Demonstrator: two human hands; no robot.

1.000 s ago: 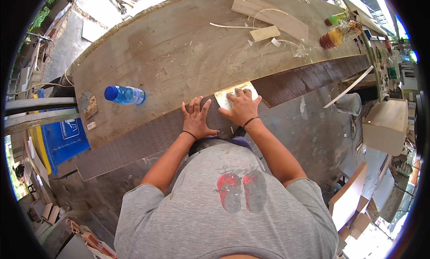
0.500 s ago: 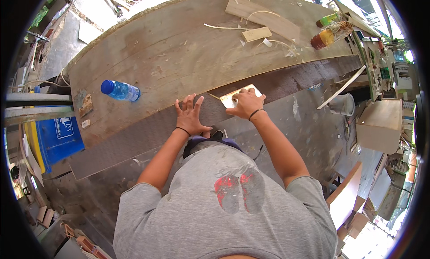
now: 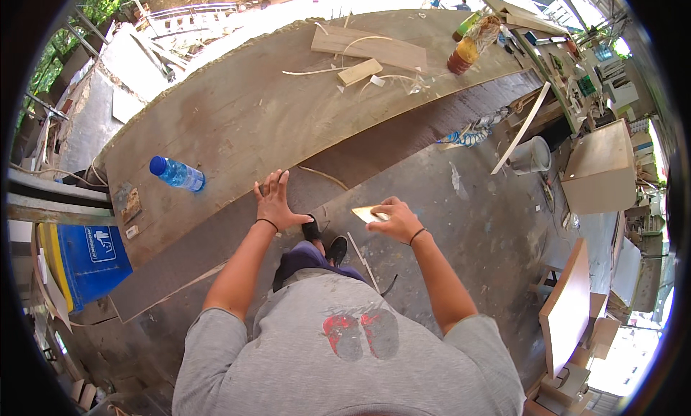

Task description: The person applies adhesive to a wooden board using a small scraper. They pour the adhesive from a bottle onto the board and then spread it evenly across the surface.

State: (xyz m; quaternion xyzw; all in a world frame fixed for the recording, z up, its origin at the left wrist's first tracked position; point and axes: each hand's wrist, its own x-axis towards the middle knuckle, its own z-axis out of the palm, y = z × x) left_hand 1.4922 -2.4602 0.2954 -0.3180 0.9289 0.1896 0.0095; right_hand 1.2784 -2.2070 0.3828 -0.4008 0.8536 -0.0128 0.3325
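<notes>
A long dark brown board [image 3: 432, 124] runs slantwise along the near edge of the workbench. My left hand [image 3: 277, 201] lies on it with the fingers spread, the thumb stretched out to the right. My right hand [image 3: 396, 220] grips a flat, pale, shiny plate [image 3: 367, 214] off the board's near edge, with the floor behind it. The plate's exact kind cannot be made out, and my fingers cover part of it. Between the hands, a thin curled strip [image 3: 324, 175] lies across the board.
On the workbench [image 3: 237, 128] stand a blue-capped water bottle [image 3: 177, 174] and a bottle of amber liquid [image 3: 464, 55]. Beyond the board lie a wood block [image 3: 359, 73] and a thin plank [image 3: 374, 49]. A blue bin [image 3: 93, 261] is at left, a grey bucket [image 3: 530, 157] at right.
My right hand has come off the board with the plate and moved toward me, over the floor. My left hand keeps its spread pose on the board. The whole view has shifted.
</notes>
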